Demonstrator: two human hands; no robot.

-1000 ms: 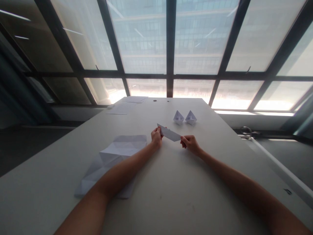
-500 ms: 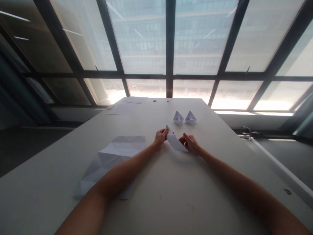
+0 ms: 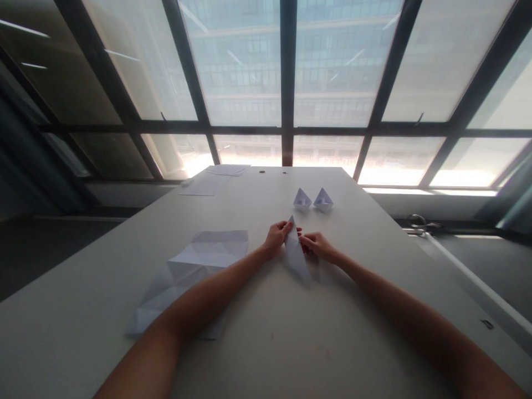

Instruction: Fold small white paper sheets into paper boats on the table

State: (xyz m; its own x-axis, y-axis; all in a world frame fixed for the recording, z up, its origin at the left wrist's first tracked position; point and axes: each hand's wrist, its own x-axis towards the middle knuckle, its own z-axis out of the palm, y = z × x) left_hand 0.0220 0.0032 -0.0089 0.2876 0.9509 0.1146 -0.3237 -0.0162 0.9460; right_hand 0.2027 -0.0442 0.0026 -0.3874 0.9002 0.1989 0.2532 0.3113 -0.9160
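Observation:
Between my hands, a folded piece of white paper is held just above the white table, its long point hanging down toward me. My left hand pinches its upper left side, thumb on the near face. On the other edge, my right hand is closed with thumb and fingers at the fold; some fingertips are hidden behind the paper. Beyond my hands two folded paper boats, a left one and a right one, stand side by side, apart from both hands.
Creased, unfolded white sheets lie at the left, partly under my left forearm. Flat paper sheets rest at the far left of the table. Large windows rise behind it. A white rail runs along the right.
The folded paper has turned so its long point now hangs more toward me. My right hand has moved slightly left and closed on the paper's edge.

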